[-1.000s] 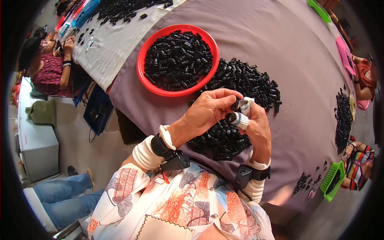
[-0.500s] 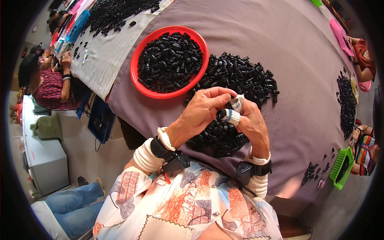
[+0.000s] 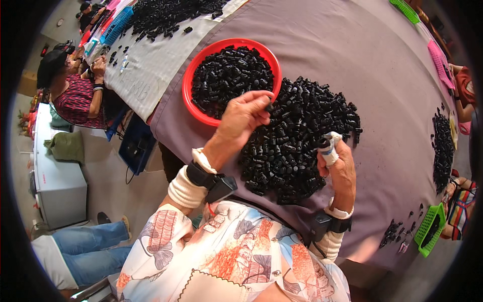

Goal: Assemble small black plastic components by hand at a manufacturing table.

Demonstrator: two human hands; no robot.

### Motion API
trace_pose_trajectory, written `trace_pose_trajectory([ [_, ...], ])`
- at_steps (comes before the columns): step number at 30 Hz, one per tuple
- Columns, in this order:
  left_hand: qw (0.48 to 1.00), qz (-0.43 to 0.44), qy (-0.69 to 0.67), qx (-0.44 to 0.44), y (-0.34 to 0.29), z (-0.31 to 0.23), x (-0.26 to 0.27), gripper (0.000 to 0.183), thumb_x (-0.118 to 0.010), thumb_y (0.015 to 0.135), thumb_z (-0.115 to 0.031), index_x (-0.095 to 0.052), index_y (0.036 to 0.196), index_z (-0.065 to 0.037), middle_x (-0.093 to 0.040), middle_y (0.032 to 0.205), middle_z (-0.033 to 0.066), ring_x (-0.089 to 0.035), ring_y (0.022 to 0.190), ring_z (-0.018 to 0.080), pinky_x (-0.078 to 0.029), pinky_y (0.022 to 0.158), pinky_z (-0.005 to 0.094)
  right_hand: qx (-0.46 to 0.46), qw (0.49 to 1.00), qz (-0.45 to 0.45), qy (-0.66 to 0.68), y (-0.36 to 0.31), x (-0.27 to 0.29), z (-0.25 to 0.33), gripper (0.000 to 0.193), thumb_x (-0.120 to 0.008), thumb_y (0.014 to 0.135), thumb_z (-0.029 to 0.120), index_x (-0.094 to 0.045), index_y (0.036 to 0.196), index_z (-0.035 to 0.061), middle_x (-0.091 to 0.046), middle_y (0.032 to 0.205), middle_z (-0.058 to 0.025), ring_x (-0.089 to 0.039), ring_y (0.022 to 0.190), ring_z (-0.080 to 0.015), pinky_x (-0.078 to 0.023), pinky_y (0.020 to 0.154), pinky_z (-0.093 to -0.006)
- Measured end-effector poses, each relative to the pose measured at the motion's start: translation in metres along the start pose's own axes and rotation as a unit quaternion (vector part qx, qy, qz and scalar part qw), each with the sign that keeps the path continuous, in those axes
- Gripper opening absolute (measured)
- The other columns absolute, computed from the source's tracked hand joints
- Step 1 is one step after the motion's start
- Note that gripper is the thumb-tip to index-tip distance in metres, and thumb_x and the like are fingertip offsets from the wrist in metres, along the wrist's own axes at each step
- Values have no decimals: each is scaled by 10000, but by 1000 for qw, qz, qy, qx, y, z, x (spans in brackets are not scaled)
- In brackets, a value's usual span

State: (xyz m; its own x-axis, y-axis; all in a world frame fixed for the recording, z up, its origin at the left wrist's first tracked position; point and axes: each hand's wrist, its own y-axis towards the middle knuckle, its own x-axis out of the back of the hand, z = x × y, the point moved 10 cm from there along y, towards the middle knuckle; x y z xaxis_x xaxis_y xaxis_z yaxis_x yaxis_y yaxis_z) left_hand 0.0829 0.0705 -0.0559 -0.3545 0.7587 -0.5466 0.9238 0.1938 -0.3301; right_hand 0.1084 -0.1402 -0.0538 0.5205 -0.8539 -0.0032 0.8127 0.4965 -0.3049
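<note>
My left hand (image 3: 242,120) is closed, thumb and fingertips pinching a small black plastic part (image 3: 269,106) beside the basin's near right rim. On the right, my right hand (image 3: 341,163) is curled above the pile. Its finger wears a white wrap (image 3: 330,153), and a dark cylindrical part (image 3: 323,143) shows at the wrapped fingertip. Between and beyond my hands spreads a heap of small black plastic parts (image 3: 287,161). A round red basin (image 3: 187,88) filled with similar parts stands at the heap's far left.
A mauve cloth (image 3: 387,110) covers the table. Another person (image 3: 75,95) works at the left by a second black pile (image 3: 166,17). At the right edge are a green basket (image 3: 426,239), a pink basket (image 3: 440,63), more black parts (image 3: 443,151) and other people's arms.
My hands were together and have moved apart. The left has gone toward the basin with a black part; the right has shifted right. The whole view has also shifted slightly.
</note>
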Motion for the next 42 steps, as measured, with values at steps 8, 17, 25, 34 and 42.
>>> trace_pose_trajectory([
  [8, 951, -144, 226, -155, 4, -69, 67, 237, -588, 837, -97, -589, 1070, -49, -596, 821, 5, -566, 663, 67, -465, 564, 190, 12, 994, -95, 60, -7, 33, 6, 145, -572, 817, 213, -538, 825, 72, -485, 558, 19, -440, 428, -51, -315, 379, -187],
  [17, 896, 59, 425, -114, -15, -9, -25, 135, -611, 809, -99, -641, 917, -25, -611, 803, 8, -528, 670, 52, -438, 625, 190, 17, 993, -111, 48, -9, 47, -2, 107, -531, 840, 168, -512, 791, 75, -459, 556, 14, -424, 416, -69, -306, 373, -207],
  [25, 719, 173, 619, -266, -38, 30, -78, 126, -651, 730, -67, -613, 846, -38, -517, 798, 101, -549, 691, 240, -450, 618, 324, -8, 994, -100, 36, -11, 40, -9, 173, -589, 817, 197, -505, 725, 76, -472, 535, 23, -435, 417, -51, -302, 370, -192],
  [34, 697, 199, 635, -267, -41, 34, -88, 143, -644, 706, -57, -564, 821, -26, -502, 763, 109, -534, 724, 279, -450, 646, 358, -25, 995, -95, 3, -11, 34, -8, 178, -598, 812, 214, -523, 740, 69, -477, 508, 13, -443, 398, -63, -306, 364, -200],
  [42, 696, 213, 643, -238, -41, 42, -90, 131, -635, 711, -94, -592, 825, -47, -501, 775, 107, -532, 749, 276, -448, 647, 372, -5, 993, -105, 53, -10, 42, -7, 152, -611, 803, 189, -530, 786, 62, -491, 532, 17, -451, 409, -55, -314, 368, -192],
])
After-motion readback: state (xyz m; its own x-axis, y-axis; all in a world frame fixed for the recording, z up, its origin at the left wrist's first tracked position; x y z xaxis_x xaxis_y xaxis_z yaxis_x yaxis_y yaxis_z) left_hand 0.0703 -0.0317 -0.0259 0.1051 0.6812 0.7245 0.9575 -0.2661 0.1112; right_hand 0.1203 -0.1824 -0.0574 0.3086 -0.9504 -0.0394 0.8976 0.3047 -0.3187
